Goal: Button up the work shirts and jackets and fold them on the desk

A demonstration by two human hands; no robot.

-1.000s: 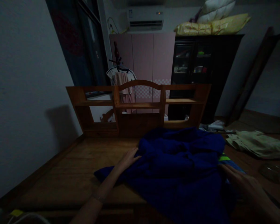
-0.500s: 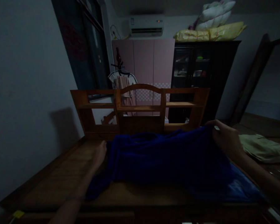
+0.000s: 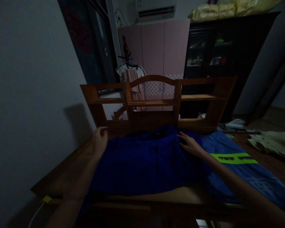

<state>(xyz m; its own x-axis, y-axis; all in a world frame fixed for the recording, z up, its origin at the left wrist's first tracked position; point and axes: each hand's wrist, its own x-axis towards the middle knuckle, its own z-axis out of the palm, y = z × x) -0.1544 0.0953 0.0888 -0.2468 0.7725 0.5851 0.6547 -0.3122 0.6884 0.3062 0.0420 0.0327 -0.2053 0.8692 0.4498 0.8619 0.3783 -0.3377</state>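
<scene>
A dark blue garment (image 3: 147, 161) lies spread flat on the wooden bed platform (image 3: 68, 167). Its right part is a lighter blue with a bright yellow-green stripe (image 3: 232, 157). My left hand (image 3: 99, 139) sits at the garment's far left corner, fingers curled at the cloth edge. My right hand (image 3: 190, 144) rests flat on the cloth near its upper middle, fingers stretched out. It is dim, so fine detail of the fingers is hard to make out.
A wooden headboard with open shelves (image 3: 156, 101) stands behind the garment. A pale green garment (image 3: 273, 142) lies on the platform at the right. Beyond are a pink wardrobe (image 3: 154, 53), a dark cabinet (image 3: 218, 53), and a grey wall (image 3: 28, 95) at the left.
The garment was lifted and held up by its top edge, and now lies spread flat. My right hand has let go of the raised edge and moved left onto the cloth.
</scene>
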